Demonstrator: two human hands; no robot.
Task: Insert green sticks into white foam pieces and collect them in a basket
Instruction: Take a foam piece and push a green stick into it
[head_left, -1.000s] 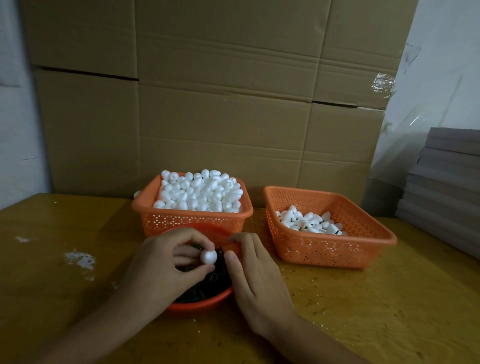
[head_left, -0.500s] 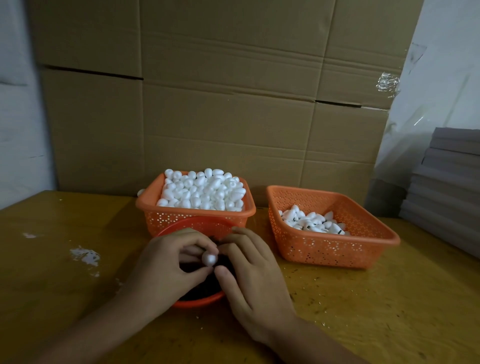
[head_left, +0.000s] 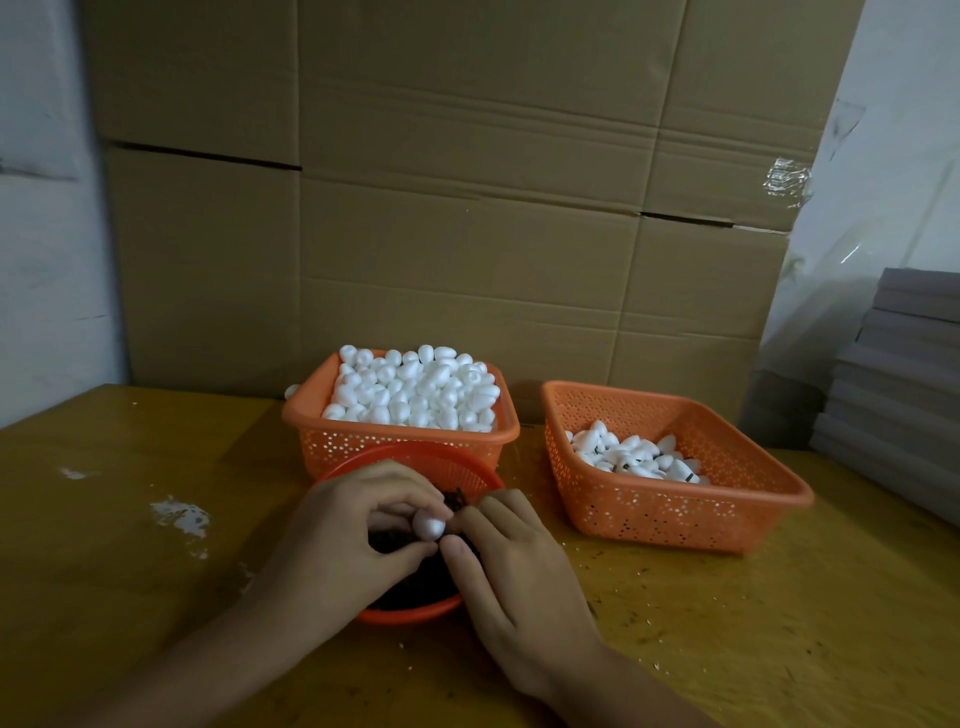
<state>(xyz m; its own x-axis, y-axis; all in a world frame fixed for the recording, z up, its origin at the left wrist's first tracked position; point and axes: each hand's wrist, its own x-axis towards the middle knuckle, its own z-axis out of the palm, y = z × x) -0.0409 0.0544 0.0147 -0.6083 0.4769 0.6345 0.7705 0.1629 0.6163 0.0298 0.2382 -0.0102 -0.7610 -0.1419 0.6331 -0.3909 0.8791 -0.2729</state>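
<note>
Table: supply basket, heaped, at rear centre; collection basket, part-filled, toward the right edge, handy for drop-off. Stick bowl near the front edge, under both hands. Left hand grips one foam piece over the bowl, steadying it. Right hand fingertips bunch against it; any stick is hidden, grasp undeterminable.

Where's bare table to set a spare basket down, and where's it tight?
Free: wide table left of the round bowl; front-right strip before the right basket. Crowded: centre, left hand and right hand over the bowl, before the full basket; slim gap between baskets.
</note>
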